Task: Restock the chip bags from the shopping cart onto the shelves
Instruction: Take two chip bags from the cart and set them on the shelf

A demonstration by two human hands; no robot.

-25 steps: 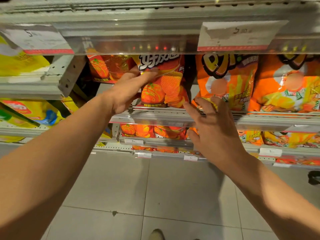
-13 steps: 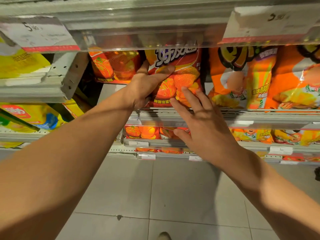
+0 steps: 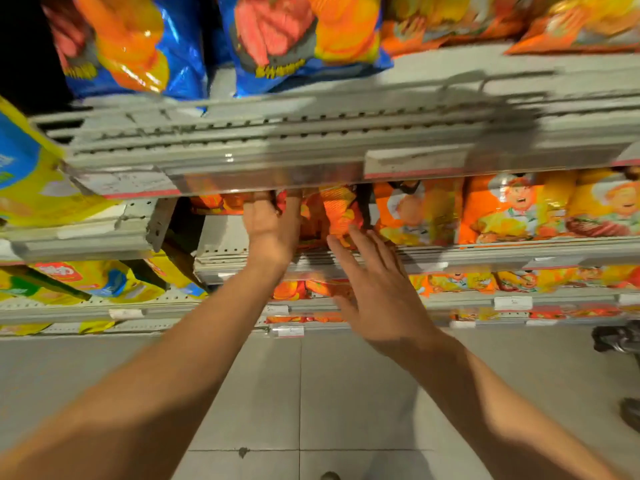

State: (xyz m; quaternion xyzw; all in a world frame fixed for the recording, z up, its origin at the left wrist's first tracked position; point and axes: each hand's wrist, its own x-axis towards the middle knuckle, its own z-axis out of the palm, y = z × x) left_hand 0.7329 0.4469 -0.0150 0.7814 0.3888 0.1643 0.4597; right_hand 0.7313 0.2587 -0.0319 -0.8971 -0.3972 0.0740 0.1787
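An orange-red chip bag point(image 3: 337, 211) stands on the middle shelf point(image 3: 467, 255), its top hidden behind the price rail of the shelf above. My left hand point(image 3: 272, 230) reaches in at the bag's left edge and holds it, thumb on the front and fingertips hidden under the rail. Just below and to the right, my right hand point(image 3: 375, 289) is spread flat with straight fingers, and its fingertips touch the bag's lower front. The shopping cart is not in view.
Orange cartoon bags point(image 3: 512, 211) fill the same shelf to the right. Blue-and-orange bags point(image 3: 294, 39) sit on the shelf above point(image 3: 277, 143), and yellow bags point(image 3: 31, 188) are at the left. Lower shelves hold more bags. Dark wheel-like objects point(image 3: 616, 337) stand on the tiled floor at right.
The view has tilted up, showing the shelf above. The bag has gone deeper under the rail with my left hand. My right hand stays flat at the bag's lower front.
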